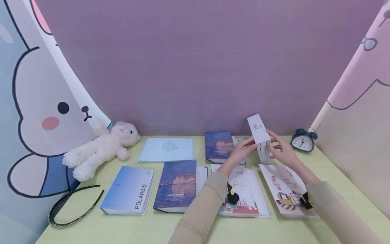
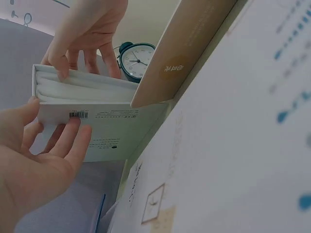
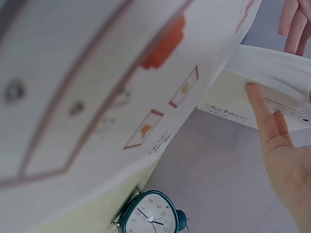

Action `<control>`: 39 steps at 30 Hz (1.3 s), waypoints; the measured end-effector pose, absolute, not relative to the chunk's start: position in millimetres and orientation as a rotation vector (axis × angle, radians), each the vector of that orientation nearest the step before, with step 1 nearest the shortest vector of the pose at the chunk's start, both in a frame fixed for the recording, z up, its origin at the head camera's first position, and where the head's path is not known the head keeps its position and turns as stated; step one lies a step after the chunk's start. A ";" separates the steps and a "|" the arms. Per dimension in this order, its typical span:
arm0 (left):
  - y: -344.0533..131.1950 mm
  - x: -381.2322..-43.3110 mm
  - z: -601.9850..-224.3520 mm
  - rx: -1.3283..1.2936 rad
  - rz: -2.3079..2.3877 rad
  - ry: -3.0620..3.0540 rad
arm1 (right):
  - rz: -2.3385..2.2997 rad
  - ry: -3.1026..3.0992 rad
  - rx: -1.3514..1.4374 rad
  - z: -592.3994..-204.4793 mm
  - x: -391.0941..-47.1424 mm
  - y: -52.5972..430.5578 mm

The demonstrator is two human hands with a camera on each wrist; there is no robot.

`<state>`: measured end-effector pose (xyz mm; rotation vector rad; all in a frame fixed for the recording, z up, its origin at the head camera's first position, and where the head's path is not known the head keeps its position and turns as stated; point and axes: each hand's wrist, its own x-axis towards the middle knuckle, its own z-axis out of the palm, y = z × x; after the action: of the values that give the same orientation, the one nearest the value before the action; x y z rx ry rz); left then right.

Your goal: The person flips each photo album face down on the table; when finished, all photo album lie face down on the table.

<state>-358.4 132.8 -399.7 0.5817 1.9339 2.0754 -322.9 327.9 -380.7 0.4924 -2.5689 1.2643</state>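
The label POLAROID (image 1: pixel 140 196) reads clearly on the blue book (image 1: pixel 127 186), well left of the left hand (image 1: pixel 242 149). The title PHOTO ALBUM (image 1: pixel 175 195) stands on the front album (image 1: pixel 178 181), left of that hand and nearer the person, and on the rear album (image 1: pixel 217 144), just left of it. Between both hands, the white book (image 1: pixel 258 130) bears a barcode (image 2: pixel 78 115) and small print (image 2: pixel 112 116) I cannot read. Right of the right hand (image 1: pixel 283 152), numerals including 7 and 8 mark the alarm clock (image 1: pixel 302 143).

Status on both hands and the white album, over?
Left hand and right hand holding white album. Alarm clock to its right, apart. Doesn't look in the way.
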 end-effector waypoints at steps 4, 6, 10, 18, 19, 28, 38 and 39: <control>132.2 -357.6 -399.9 0.596 2.057 1.915 | 1.358 -2.556 0.468 -379.8 -322.6 329.5; 132.3 -357.5 -400.3 0.593 2.062 1.903 | 1.382 -2.563 0.454 -378.9 -322.4 329.2; 132.9 -357.9 -400.5 0.558 2.088 1.886 | 1.397 -2.578 0.425 -376.5 -321.5 326.2; 134.9 -358.0 -402.6 0.594 2.010 1.931 | 1.525 -2.600 0.399 -371.5 -316.1 328.0; 134.7 -357.0 -402.5 0.614 1.987 1.932 | 1.537 -2.604 0.374 -370.6 -315.7 328.3; 139.4 -350.4 -398.2 0.681 1.890 1.945 | 1.534 -2.645 0.238 -360.2 -313.0 329.8; 142.0 -347.6 -402.0 0.600 1.692 2.000 | 1.662 -2.561 0.096 -362.5 -307.4 338.5; 140.6 -347.3 -402.6 0.595 1.673 2.008 | 1.680 -2.558 0.101 -363.8 -307.3 340.8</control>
<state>-347.3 140.6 -402.6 0.5952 2.0078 1.6726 -307.3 340.8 -363.8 0.1010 -2.5576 1.6803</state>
